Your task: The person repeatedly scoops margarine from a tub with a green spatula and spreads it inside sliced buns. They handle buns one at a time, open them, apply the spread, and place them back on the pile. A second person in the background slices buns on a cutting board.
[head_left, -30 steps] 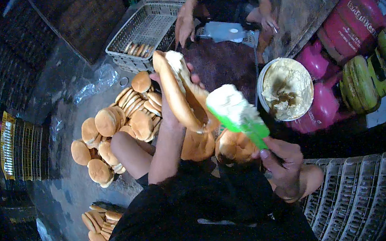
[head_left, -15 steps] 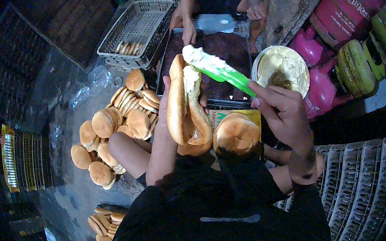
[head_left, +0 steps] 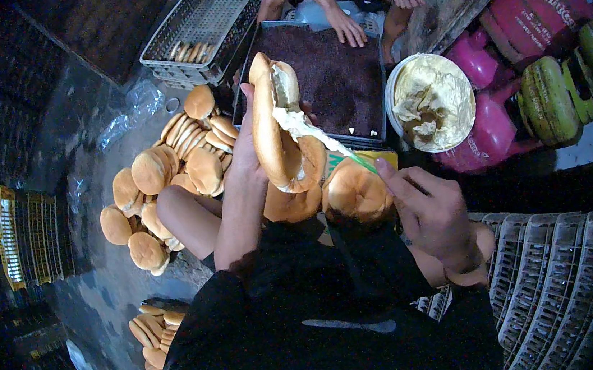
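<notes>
My left hand [head_left: 247, 143] is wrapped round a long split bun [head_left: 266, 134], which is held upright and opened, with pale cream on its inner face. In my right hand [head_left: 429, 207] is a green spatula [head_left: 365, 162], its blade coated in cream and reaching into the split of the bun. Below the held bun, a round bun [head_left: 357, 191] and another bun [head_left: 290, 205] lie close in front of me. A round tub of pale cream [head_left: 434, 102], partly scooped out, stands to the right of the bun.
A wide tray of dark brown crumbs [head_left: 339, 72] lies ahead, with a co-worker's hand [head_left: 346, 28] over its far edge. Several buns [head_left: 154, 172] are heaped at left beside a plastic bag [head_left: 133, 126]. A crate [head_left: 211, 24] sits far left; pink gas cylinders [head_left: 527, 5] stand right.
My right hand has moved down, bringing the spatula's creamy blade from above the bun into its split. The co-worker's pale flat tool is set back, and their hand now reaches over the tray.
</notes>
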